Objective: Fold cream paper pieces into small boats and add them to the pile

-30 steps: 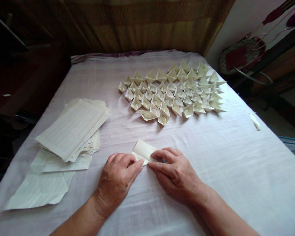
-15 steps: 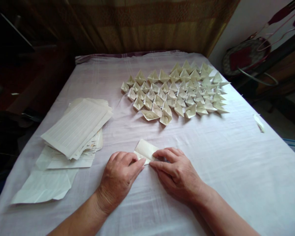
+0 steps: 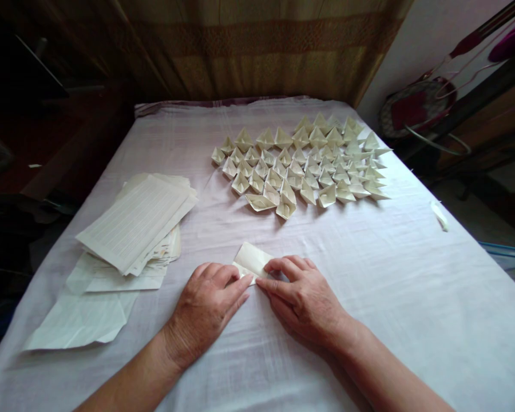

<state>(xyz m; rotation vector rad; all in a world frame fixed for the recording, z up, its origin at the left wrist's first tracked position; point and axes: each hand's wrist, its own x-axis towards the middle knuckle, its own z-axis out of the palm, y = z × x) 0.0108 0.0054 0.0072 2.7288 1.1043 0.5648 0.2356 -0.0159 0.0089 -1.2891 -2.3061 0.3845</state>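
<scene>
A small folded piece of cream paper (image 3: pixel 252 258) lies on the white cloth near the front middle. My left hand (image 3: pixel 206 309) presses its near left corner with curled fingers. My right hand (image 3: pixel 302 297) pins its right end, forefinger and thumb pinched on the fold. The near part of the paper is hidden under my fingers. Farther back lie many finished folded paper boats (image 3: pixel 300 163) packed in rows.
A stack of lined paper sheets (image 3: pixel 135 223) lies at the left, with a larger loose sheet (image 3: pixel 79 320) beneath it. The cloth-covered table (image 3: pixel 412 297) has a small white scrap (image 3: pixel 440 214) near its right edge. A curtain hangs behind; dark furniture stands at both sides.
Both hands stay on the folded paper with only slight finger shifts. The view has drifted a little, nothing else has moved.
</scene>
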